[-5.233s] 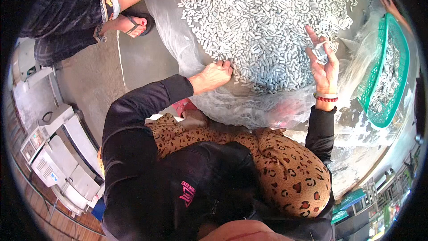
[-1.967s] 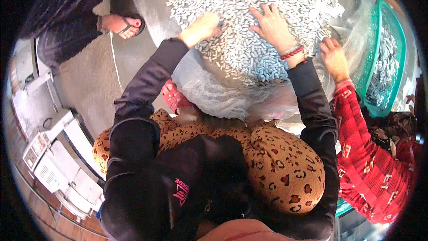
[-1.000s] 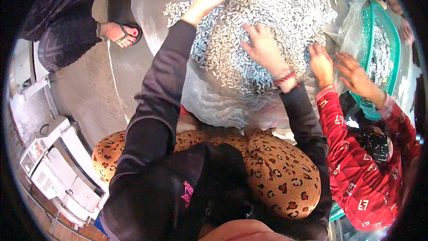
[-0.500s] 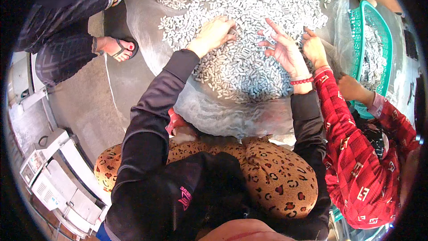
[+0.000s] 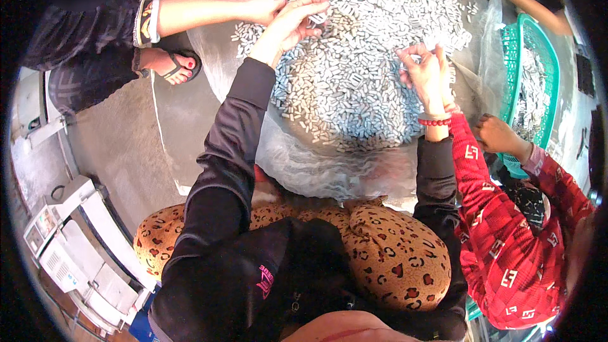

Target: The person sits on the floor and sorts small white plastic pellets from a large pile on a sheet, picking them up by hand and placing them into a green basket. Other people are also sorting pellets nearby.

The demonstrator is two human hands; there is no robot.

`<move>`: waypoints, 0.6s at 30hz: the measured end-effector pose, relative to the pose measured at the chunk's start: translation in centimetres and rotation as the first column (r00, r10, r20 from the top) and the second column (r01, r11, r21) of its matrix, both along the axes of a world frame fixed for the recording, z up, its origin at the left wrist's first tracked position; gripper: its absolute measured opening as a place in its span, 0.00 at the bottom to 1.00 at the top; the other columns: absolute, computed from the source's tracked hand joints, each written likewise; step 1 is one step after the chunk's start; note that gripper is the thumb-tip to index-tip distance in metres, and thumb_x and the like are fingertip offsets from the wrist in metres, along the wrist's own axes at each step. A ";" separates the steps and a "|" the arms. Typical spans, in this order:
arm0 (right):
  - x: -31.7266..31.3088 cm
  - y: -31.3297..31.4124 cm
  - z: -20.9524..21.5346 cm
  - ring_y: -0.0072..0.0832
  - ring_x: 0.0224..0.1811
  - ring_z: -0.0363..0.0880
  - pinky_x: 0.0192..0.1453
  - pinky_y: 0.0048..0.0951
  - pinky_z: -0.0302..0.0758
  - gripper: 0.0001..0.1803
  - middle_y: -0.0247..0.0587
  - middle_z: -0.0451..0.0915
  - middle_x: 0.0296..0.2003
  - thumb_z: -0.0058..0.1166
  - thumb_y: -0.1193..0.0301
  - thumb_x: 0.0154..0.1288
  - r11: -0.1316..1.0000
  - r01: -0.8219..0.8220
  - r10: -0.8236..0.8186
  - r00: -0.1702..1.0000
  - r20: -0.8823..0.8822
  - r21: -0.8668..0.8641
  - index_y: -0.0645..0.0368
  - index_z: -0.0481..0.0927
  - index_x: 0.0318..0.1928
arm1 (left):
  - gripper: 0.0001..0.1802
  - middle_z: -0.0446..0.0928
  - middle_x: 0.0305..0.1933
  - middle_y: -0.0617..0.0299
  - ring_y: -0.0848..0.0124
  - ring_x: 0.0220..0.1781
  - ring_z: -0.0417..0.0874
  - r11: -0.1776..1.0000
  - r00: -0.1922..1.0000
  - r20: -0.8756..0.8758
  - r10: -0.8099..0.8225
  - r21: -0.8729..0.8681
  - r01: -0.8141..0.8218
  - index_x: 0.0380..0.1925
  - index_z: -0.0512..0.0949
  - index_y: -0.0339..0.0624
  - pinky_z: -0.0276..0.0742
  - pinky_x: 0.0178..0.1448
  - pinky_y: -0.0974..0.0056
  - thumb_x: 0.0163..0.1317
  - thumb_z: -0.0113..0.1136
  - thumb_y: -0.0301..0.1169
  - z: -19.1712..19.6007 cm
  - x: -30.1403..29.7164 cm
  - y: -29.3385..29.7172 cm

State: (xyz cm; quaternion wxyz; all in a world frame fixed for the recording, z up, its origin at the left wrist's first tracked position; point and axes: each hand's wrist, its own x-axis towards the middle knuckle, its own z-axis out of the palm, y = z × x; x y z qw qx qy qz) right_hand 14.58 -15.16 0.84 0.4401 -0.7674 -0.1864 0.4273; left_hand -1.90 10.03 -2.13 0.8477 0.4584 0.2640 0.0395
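"Where are all those little pieces from where you're standing?"

"In a broad heap of small silvery pieces [image 5: 373, 76], spread over the clear plastic sheet [image 5: 297, 168] right in front of the one in the black jacket [image 5: 221, 215]."

"And that person's left hand [image 5: 290, 24]?"

"Over the heap's left side, fingers bent toward the thumb, pinching something pale, perhaps a slotted piece or two [image 5: 317, 19]. A co-worker's hand [image 5: 268, 7] is just beside it, at the end of a bare forearm."

"What about the right hand [image 5: 424, 77], with the red beads [image 5: 434, 121] on the wrist?"

"At the heap's right edge, thumb and forefinger curving toward each other. There's glare there; I can't tell whether it's pinching anything."

"Somebody's crowding in on that side, too."

"Yes, a red patterned sleeve [image 5: 484, 196] runs up right beside it, and the hand at its end is mostly hidden. That co-worker's other hand [image 5: 497, 133] is near the green basket [image 5: 555, 82], which holds more silvery pieces."

"And at the far right corner?"

"Another bare arm [image 5: 522, 3], reaching in over the sheet's edge."
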 end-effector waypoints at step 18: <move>-5.9 0.9 -5.0 0.48 0.44 0.74 0.49 0.39 0.72 0.11 0.56 0.75 0.41 0.46 0.80 0.55 0.837 -0.543 0.438 0.588 0.680 -0.070 0.61 0.72 0.41 | 0.11 0.73 0.38 0.61 0.72 0.33 0.74 0.946 0.956 0.029 0.290 -0.158 -0.282 0.46 0.71 0.36 0.70 0.27 0.73 0.66 0.50 0.29 -2.0 -1.3 -3.0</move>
